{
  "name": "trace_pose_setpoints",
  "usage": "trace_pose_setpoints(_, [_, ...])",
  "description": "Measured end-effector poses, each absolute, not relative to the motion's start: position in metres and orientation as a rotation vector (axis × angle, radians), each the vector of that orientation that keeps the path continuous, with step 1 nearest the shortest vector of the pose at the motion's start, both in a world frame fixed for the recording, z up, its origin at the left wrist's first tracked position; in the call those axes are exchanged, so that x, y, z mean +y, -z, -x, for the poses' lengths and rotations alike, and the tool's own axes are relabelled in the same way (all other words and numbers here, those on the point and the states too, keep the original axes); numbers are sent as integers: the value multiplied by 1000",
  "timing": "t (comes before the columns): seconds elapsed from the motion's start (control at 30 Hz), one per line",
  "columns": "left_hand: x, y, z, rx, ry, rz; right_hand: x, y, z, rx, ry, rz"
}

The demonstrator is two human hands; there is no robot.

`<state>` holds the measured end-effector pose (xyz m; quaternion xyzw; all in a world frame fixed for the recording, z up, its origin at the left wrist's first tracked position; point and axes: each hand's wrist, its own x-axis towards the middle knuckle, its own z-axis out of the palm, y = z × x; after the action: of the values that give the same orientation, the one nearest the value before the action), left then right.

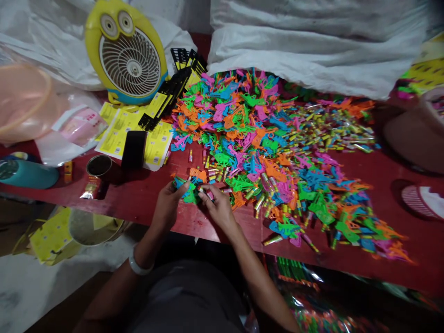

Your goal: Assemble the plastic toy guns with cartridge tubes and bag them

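My left hand (167, 203), with a pale band on the wrist, is closed on a small bunch of flat plastic toy guns (190, 194) in blue and green. Close beside it, my right hand (221, 209) pinches a small pink-and-yellow wrapped tube (210, 194) between thumb and fingers, near the toy guns. Just beyond both hands spreads a large heap of toy guns (239, 120) in pink, green, blue and orange. Similar shiny wrapped tubes (259, 203) lie loose among them, and a denser pile of tubes (322, 127) sits to the right.
A yellow fan (133, 67) stands at the back left of the red table (138, 203), behind yellow printed sheets (120, 132). A phone (133, 149), a dark cup (104, 169) and a teal bottle (29, 173) are on the left. White sacks (305, 46) line the back.
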<state>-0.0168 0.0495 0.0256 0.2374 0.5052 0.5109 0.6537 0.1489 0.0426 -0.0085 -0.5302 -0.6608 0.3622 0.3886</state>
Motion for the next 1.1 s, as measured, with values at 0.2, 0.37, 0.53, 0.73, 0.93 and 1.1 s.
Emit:
trace_pose_setpoints(0.2, [49, -27, 10, 1148, -1145, -568, 41, 13, -144, -1612, -939, 1342])
trace_pose_setpoints(0.37, [49, -28, 7, 1153, -1142, -590, 40, 15, -146, -1534, -1021, 1371])
trace_pose_setpoints(0.53, [46, -21, 3, 1191, -1181, -551, 38, 19, -143, -1659, -890, 1315])
trace_pose_setpoints(0.73, [39, -8, -1, 1236, -1256, -610, 28, 25, -136, -1769, -849, 1253])
trace_pose_setpoints(0.93, [47, -10, -18, 1231, -1077, -864, 29, 11, -173, -1780, -787, 1364])
trace_pose_setpoints(1.1, [72, -3, -13, 1540, -1137, -1311, 52, -40, -245, -1582, 46, 1568])
